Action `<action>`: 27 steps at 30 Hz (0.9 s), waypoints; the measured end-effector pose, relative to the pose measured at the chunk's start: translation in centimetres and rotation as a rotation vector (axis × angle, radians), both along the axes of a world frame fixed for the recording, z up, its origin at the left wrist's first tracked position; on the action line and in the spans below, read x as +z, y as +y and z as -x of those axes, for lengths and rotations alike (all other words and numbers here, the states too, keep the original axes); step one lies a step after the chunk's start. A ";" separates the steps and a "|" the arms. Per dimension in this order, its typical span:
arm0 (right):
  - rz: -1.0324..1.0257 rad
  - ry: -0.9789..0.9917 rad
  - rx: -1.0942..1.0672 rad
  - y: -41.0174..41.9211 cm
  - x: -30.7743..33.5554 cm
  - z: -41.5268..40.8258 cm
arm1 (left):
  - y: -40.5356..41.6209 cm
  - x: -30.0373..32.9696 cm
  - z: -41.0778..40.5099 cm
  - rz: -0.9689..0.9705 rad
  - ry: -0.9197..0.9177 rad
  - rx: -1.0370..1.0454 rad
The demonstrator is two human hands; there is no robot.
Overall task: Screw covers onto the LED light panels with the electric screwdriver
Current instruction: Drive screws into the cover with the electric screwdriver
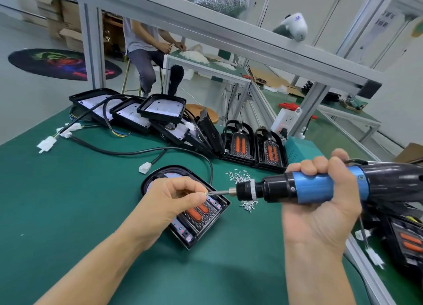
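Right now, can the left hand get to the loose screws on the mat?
Probably yes: the left hand hovers over the panel, and the screws lie just beyond it. Only the screwdriver bit crosses between, and the fingers already pinch something.

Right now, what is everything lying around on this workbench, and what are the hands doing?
LED light panel: one, black with orange strips, flat under left hand.
Loose screws: a pile, silver, beside that panel.
Electric screwdriver: one, blue and black, held level.
Open panels: several, black with white boards, stacked at the back.
Covered panels: two, black and orange, standing upright.
Connectors: several, white, on black cables.
Mat: green.
Left hand: pinches a screw at the bit tip.
Right hand: grips the screwdriver.
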State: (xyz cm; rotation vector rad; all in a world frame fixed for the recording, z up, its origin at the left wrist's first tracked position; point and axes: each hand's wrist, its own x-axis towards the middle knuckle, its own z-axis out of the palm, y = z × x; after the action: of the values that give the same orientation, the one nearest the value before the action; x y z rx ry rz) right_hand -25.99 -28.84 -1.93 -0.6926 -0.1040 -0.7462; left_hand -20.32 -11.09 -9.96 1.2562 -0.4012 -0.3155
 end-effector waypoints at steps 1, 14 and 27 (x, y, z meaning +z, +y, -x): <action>0.007 0.002 0.000 0.1 0.0 0.0 | 0.0 0.0 0.1 0.001 -0.002 0.000; 0.067 0.025 0.013 1.0 -0.5 -0.3 | 0.6 -0.2 0.1 -0.067 -0.073 0.037; 0.343 0.164 0.070 2.8 -4.0 -0.9 | 3.0 -2.6 -0.4 -0.890 -0.723 0.136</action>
State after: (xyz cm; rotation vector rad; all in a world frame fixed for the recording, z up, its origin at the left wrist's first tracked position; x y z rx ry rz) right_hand -25.06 -26.00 -5.94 -1.0694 -0.1069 -0.6067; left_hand -19.94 -8.09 -12.57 2.2654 -0.8349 0.1249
